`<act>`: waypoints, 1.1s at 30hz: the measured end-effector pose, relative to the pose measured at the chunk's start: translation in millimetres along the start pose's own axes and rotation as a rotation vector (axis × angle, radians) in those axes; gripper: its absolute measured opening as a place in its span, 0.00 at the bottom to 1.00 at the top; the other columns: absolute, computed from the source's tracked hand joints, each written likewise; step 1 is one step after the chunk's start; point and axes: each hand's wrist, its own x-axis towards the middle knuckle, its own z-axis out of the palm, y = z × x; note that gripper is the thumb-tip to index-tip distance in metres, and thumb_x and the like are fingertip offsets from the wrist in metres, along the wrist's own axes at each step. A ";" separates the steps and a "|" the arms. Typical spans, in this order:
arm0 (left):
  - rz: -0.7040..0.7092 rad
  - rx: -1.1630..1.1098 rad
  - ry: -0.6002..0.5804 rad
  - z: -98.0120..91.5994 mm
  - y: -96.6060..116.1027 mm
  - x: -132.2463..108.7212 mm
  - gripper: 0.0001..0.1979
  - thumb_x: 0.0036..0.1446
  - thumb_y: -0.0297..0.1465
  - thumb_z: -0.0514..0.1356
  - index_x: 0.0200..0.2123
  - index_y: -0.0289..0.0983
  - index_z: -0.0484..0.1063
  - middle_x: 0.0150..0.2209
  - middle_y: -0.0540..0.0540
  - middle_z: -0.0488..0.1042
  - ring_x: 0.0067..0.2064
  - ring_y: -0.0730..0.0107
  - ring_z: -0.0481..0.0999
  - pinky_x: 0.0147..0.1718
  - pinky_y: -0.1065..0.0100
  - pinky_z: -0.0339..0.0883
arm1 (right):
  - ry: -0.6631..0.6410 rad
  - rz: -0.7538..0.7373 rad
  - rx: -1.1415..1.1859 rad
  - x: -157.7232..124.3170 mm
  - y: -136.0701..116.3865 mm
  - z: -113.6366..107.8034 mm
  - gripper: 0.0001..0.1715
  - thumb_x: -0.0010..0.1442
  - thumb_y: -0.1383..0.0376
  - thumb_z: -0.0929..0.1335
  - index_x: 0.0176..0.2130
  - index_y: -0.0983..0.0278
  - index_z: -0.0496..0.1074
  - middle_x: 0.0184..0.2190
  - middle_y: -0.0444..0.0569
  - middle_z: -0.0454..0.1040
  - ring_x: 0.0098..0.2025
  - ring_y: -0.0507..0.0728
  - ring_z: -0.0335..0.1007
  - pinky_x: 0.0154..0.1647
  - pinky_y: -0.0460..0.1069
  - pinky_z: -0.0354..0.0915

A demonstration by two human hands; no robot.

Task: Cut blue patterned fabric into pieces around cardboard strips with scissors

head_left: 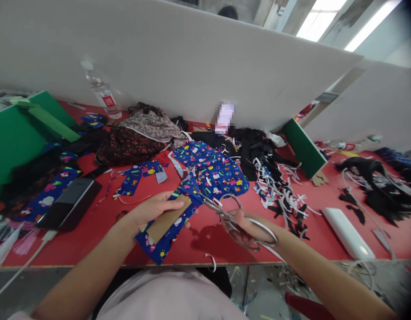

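My left hand (pixel 159 209) is closed on a strip of blue patterned fabric (pixel 152 251), its thumb pressing a brown cardboard piece (pixel 167 222) flat against the cloth. In my right hand (pixel 242 226) are metal scissors (pixel 237 200), their blades pointing left and meeting the fabric's upper right end. The blades' exact opening is hard to make out. Just beyond lies a larger blue patterned fabric piece (pixel 215 169), bunched near the strip's far end. Smaller scraps of the same blue fabric (pixel 130 181) rest on the red table (pixel 108 240) to the left.
Left stand a black power bank (pixel 70 202) with a cable, a green divider (pixel 12 138) and a water bottle (pixel 103 95). Dark floral cloth (pixel 132 144) lies behind. Right are white and black trimmings (pixel 282 195), a green board (pixel 304 149) and a white device (pixel 347 233).
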 end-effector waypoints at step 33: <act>-0.024 0.043 -0.019 -0.7 -4.9 5.4 0.14 0.49 0.35 0.62 0.37 0.34 0.67 0.26 0.42 0.78 0.27 0.63 0.78 0.21 0.72 0.67 | 0.013 0.015 -0.044 8.7 -3.7 3.2 0.37 0.57 0.38 0.49 0.37 0.65 0.63 0.20 0.39 0.60 0.14 0.45 0.53 0.11 0.41 0.52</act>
